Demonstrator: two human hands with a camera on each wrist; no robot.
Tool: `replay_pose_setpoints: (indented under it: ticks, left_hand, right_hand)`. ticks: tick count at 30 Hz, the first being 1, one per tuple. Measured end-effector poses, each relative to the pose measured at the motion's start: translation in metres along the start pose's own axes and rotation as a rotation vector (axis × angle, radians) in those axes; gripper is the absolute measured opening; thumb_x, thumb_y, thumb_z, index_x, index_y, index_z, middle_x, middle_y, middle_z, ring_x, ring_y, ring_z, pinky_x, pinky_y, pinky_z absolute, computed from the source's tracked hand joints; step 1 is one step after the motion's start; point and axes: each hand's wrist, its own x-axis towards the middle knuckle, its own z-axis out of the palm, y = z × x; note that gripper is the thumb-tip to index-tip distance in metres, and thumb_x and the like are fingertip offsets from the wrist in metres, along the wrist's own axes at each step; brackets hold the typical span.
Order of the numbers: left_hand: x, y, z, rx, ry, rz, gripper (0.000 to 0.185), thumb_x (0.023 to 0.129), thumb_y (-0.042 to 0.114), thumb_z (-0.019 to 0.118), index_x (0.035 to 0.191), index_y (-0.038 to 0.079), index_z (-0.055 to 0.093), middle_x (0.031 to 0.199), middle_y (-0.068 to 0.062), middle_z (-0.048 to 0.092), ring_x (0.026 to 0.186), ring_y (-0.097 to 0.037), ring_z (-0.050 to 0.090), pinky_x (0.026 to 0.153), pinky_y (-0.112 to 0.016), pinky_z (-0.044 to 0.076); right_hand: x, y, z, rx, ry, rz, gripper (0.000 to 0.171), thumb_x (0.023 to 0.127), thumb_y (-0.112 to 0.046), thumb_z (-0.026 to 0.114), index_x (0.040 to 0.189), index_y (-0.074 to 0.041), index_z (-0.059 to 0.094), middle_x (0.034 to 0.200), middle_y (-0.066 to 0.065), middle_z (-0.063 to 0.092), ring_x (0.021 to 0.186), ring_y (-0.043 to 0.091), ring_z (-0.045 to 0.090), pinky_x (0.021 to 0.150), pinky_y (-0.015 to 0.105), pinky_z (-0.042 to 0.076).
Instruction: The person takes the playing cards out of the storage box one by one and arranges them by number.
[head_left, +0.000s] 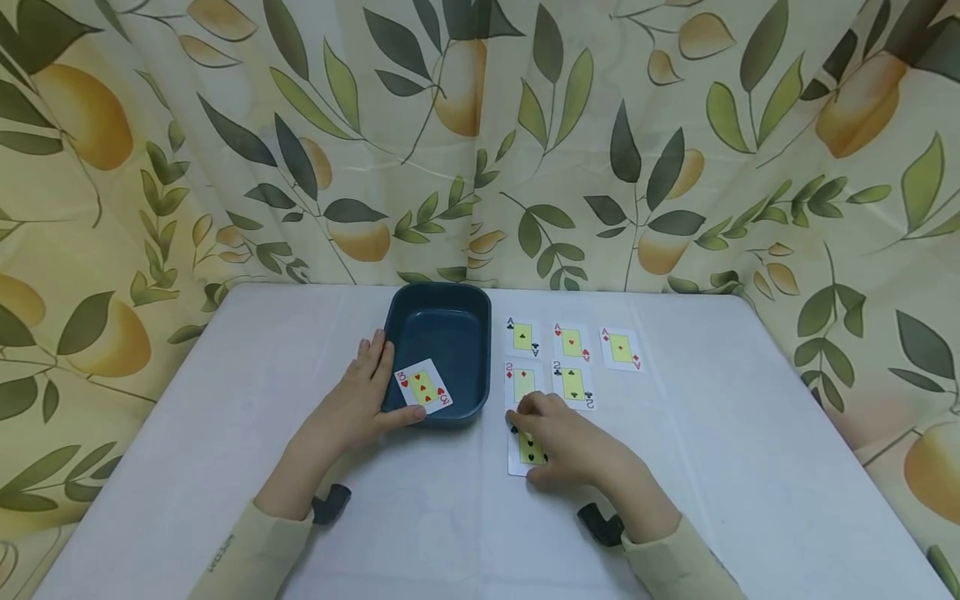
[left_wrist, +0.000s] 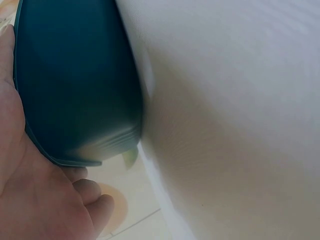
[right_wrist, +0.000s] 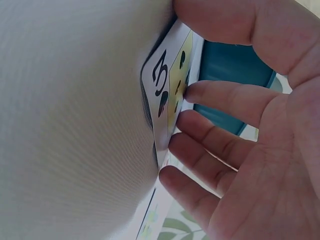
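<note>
- Head view: left hand (head_left: 358, 400) rests against the left wall of a dark teal tray (head_left: 438, 350) near the worktop's (head_left: 225, 417) far edge, fingers straight along the rim, thumb at the near left corner; grip relaxed, not clamped.
- A three of hearts (head_left: 423, 386) lies face up in the tray's near part.
- Right hand (head_left: 567, 440) lies over a black-suit three card (head_left: 527, 450) just right of the tray's near corner, fingertips and thumb at its edges.
- Beyond it, two rows of face-up cards: three aces (head_left: 572, 342) at the far edge, two twos (head_left: 547, 383) nearer.
- Left wrist view: palm (left_wrist: 30, 200) touches the tray wall (left_wrist: 75, 85); fingers loosely bent under the rim.
- Right wrist view: fingers (right_wrist: 220, 97) curl at the card's (right_wrist: 167, 95) edge, lifting it off the worktop; thumb above, grip clamped on it.
</note>
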Motion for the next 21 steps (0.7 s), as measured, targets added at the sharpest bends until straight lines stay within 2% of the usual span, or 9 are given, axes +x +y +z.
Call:
replay_pose_setpoints:
  ticks: [12,21]
  left_hand:
    - [0.0019,-0.0026,0.0033,0.007,0.0,0.002,0.119,0.08,0.075,0.064,0.159,0.002,0.013,0.168,-0.013,-0.004,0.154,-0.039,0.0,0.114,-0.063,0.027]
    - [0.0009,-0.0016,0.0018,0.002,-0.004,-0.003,0.118,0.08,0.075,0.063,0.159,0.003,0.013,0.168,-0.012,-0.005,0.154,-0.039,-0.001,0.113,-0.064,0.028]
  right_hand:
    - [0.0001,0.0017,0.0006,-0.008,0.018,-0.016,0.076,0.074,-0.035,0.087,0.143,-0.023,0.057,0.132,-0.003,0.052,0.11,0.013,0.045,0.091,0.029,0.049]
    - [0.0006,0.0059,-0.0044,0.013,0.098,-0.062,0.072,0.075,-0.04,0.085,0.141,-0.027,0.059,0.132,-0.004,0.052,0.117,0.016,0.046,0.096,0.033,0.049]
